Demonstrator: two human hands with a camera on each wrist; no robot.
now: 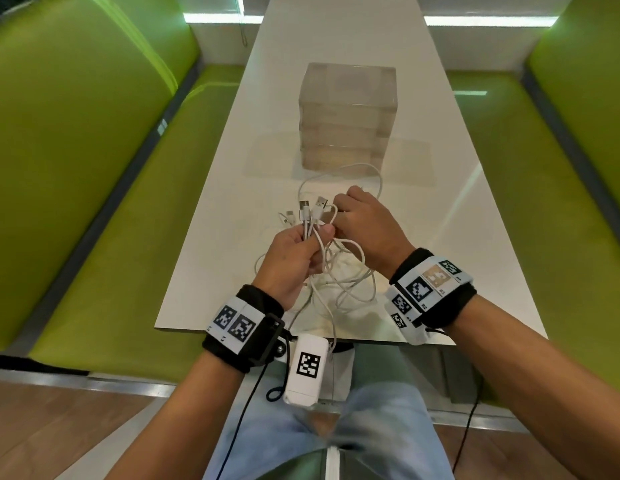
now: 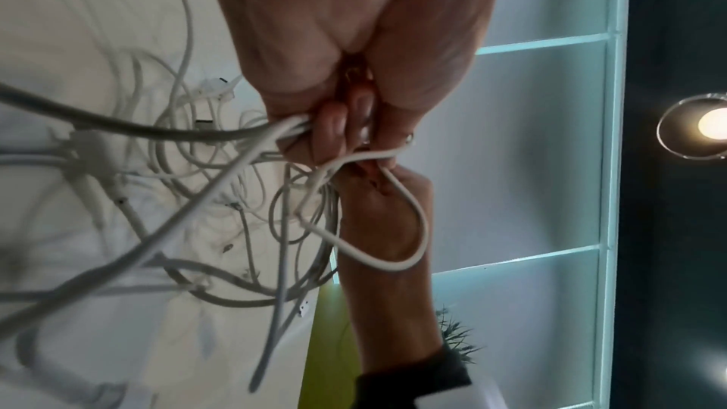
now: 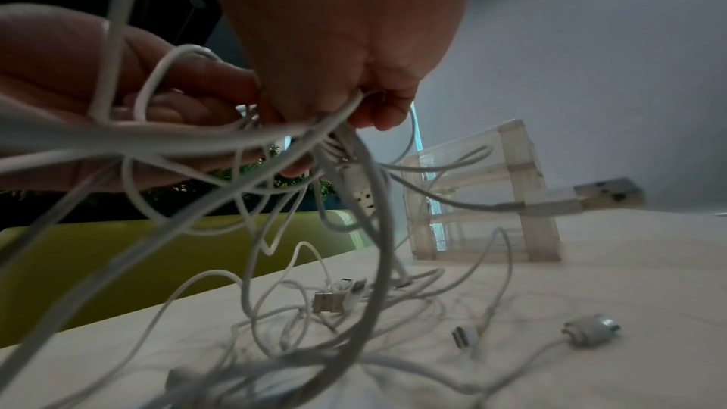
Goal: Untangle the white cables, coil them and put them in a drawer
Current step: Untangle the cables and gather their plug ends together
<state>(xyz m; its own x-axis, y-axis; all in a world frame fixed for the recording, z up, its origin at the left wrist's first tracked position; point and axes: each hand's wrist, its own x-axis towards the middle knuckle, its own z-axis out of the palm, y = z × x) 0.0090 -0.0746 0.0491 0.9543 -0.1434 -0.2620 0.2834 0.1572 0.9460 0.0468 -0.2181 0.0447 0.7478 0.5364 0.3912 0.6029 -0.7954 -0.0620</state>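
I hold the white cables in a bundle above the near end of the table, just in front of my body. My left hand is clamped on several strands, and their plug ends stand up out of the fist, pointing away from me. So the long axis of the gripped part runs near to far. Below the fist the rest hangs in loose loops; some lie on the table, and one strand drops over the near edge.

My right hand is directly to the right of the left, almost touching it. Its fingers pinch one strand close to the left grip. This hand is nearer to the free loops on the right and far side, so I judge that it should pull its strand out to the right, while the left keeps the others.

The drawer unit stands farther along the table, beyond both hands, and its drawers look closed.
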